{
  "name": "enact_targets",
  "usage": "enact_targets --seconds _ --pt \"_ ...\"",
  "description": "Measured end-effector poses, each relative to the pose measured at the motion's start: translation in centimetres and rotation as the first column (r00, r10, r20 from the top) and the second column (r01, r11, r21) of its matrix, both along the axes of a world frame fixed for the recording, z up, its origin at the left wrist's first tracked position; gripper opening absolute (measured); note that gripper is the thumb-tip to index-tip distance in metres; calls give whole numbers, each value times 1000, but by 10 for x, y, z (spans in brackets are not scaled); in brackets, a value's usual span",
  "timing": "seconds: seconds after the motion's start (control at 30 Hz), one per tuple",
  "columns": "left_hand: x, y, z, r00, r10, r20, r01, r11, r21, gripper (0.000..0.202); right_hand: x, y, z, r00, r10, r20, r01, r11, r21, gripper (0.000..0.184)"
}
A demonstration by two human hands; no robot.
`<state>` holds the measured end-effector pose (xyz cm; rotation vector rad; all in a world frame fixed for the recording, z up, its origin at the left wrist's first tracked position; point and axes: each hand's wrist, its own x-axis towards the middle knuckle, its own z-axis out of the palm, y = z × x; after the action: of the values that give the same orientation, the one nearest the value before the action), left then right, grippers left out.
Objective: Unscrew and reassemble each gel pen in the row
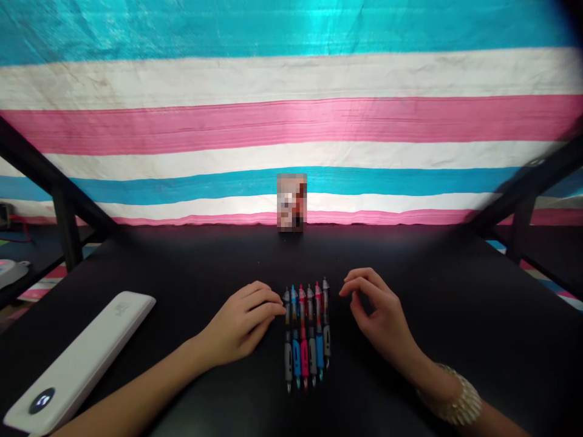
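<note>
Midway across the black tabletop (204,255): six pens (304,334) side by side, one hand at each end of the row.
Grips, counted: three grey, two blue, one pink; rightmost pen set slightly higher than the rest. Left hand (239,315): fingers extended and ungripped, tips at the leftmost pen; contact or near miss, cannot tell. Right hand (378,309): fingers loosely bent, open gap to the thumb, apart from the row; one pale bracelet (460,397) at the wrist. Left side, one long white device (82,364), one lit round display (42,400), its reading unclear. Second white device (10,272) cut off by the left edge. One upright item (292,203) at the back, pixelated beyond recognition, before one striped sheet (291,121).
</note>
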<state>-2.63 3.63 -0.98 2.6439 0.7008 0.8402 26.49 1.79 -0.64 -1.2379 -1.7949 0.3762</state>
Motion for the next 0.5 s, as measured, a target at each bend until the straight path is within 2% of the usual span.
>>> enact_targets --seconds 0.17,0.5 --pt "1 1 -1 1000 -9 8 10 1000 -14 32 2 0 -2 1000 -10 1 10 999 39 25" --pt "1 0 7 999 -22 -38 22 1000 4 31 2 1 -2 1000 7 -23 -6 1000 25 26"
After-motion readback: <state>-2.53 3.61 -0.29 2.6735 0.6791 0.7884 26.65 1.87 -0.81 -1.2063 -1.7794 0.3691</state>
